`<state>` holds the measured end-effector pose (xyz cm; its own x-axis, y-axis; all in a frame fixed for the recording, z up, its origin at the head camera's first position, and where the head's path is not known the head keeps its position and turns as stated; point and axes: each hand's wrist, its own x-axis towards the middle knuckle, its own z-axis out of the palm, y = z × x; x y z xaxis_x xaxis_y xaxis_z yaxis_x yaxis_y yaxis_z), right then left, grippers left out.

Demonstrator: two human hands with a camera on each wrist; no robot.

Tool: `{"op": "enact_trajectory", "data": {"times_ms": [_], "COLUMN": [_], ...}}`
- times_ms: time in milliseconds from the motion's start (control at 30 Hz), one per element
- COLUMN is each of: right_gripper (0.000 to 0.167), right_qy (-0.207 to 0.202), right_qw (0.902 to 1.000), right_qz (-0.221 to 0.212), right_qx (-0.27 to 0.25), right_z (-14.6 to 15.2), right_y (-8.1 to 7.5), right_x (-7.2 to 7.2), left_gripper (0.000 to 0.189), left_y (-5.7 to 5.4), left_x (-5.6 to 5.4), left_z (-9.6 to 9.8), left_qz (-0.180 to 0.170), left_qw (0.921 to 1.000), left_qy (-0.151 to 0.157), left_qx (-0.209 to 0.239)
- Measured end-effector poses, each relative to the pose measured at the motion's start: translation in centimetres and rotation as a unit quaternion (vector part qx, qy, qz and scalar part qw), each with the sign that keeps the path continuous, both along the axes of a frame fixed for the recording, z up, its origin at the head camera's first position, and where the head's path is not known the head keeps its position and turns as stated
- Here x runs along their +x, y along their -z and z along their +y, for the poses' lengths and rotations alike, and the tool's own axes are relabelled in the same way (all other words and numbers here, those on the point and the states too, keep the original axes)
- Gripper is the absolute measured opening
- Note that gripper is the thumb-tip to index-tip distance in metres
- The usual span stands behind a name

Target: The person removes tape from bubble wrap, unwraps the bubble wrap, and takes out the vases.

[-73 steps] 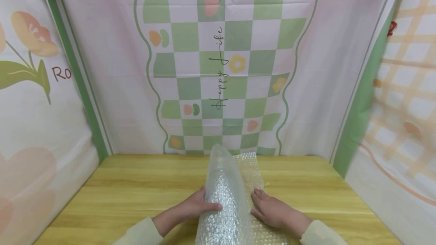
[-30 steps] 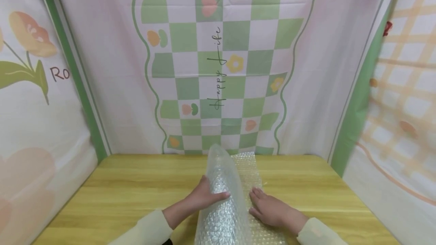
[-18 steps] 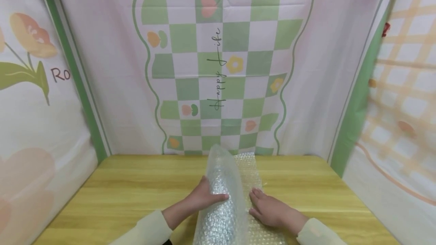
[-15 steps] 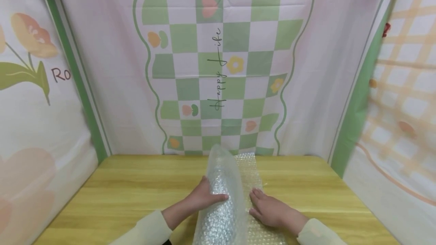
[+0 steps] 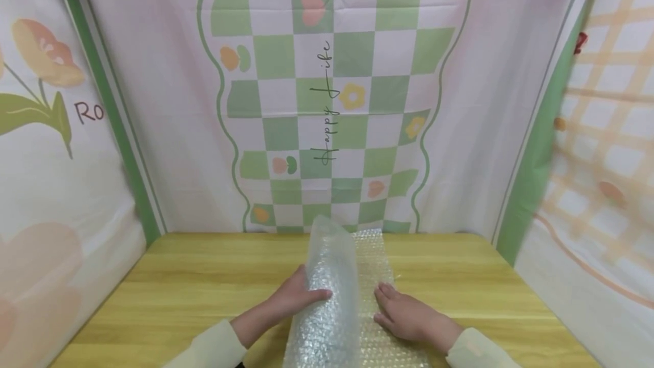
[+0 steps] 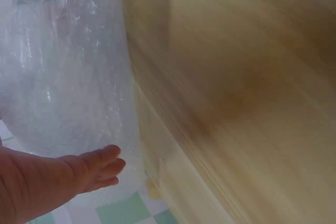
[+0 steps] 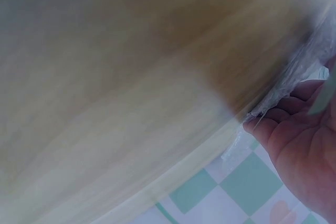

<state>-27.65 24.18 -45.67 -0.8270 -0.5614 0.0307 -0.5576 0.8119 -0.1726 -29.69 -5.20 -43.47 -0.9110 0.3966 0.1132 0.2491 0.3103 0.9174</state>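
A thick roll of clear bubble wrap (image 5: 327, 305) lies lengthwise on the wooden table, its far end near the back edge. A flat strip of it, the loose sheet (image 5: 375, 300), extends from beneath the roll's right side. My left hand (image 5: 296, 297) rests against the roll's left side, thumb laid over the top. In the left wrist view the fingers (image 6: 102, 169) look straight along the plastic. My right hand (image 5: 409, 314) presses the loose sheet with fingers extended. Close up, the right wrist view shows this hand's palm (image 7: 302, 145) beside the sheet's edge.
The wooden table (image 5: 204, 254) runs to a patterned backdrop (image 5: 347, 129) behind the roll. Printed cloth hangs at the left (image 5: 76, 197) and right (image 5: 603, 197). A small dark object, mostly hidden, shows under the left sleeve.
Over the last half second the roll has shifted slightly left, and my left hand has moved left with it. More of the flat sheet shows. My right hand stays in place.
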Motion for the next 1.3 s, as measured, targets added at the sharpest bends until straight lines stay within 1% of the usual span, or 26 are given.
{"op": "enact_trajectory", "data": {"times_ms": [100,167,333,500,667,800,900,1067,1167,1300], "right_gripper": [0.064,0.064,0.065,0.064,0.064,0.064,0.064,0.064,0.064,0.064], "right_qy": [0.000,0.000,0.000,0.000,-0.001,-0.001,0.001,0.002,-0.001,-0.002], "right_qw": [1.0000,1.0000,1.0000,1.0000,1.0000,1.0000,1.0000,1.0000,1.0000,1.0000], "right_qz": [0.001,0.003,0.000,-0.001,0.002,-0.002,-0.003,-0.001,-0.001,0.000], "right_qx": [0.003,0.003,0.001,0.001,-0.002,-0.005,-0.002,-0.002,-0.003,-0.001], "right_z": [0.0,0.0,0.1,0.1,0.0,0.0,0.0,0.0,0.0,-0.1], "right_y": [0.0,0.1,0.2,0.2,0.1,0.0,0.0,-0.1,-0.1,-0.2], "right_x": [0.0,-0.1,-0.1,-0.1,0.0,0.1,0.1,0.1,0.2,0.2], "left_gripper": [0.088,0.085,0.080,0.081,0.083,0.085,0.088,0.097,0.097,0.103], "left_y": [-0.1,-0.1,-0.2,-0.1,0.0,0.0,0.0,-0.1,-0.1,-0.1], "left_x": [-0.1,-0.2,-0.3,-0.5,-0.6,-0.3,-0.1,0.1,0.2,0.5], "left_z": [-0.4,-0.7,-1.5,-2.3,-3.0,-3.2,-3.2,-2.9,-2.7,-2.5], "left_qz": [-0.001,-0.009,-0.040,-0.074,-0.087,-0.081,-0.070,-0.057,-0.040,-0.011], "left_qw": [0.9996,0.9991,0.9964,0.9930,0.9920,0.9945,0.9969,0.9983,0.9992,0.9996], "left_qy": [0.012,0.021,0.045,0.056,0.060,0.045,0.025,0.004,-0.005,-0.021], "left_qx": [0.024,0.036,0.059,0.073,0.069,0.048,0.025,0.002,-0.002,-0.011]}}
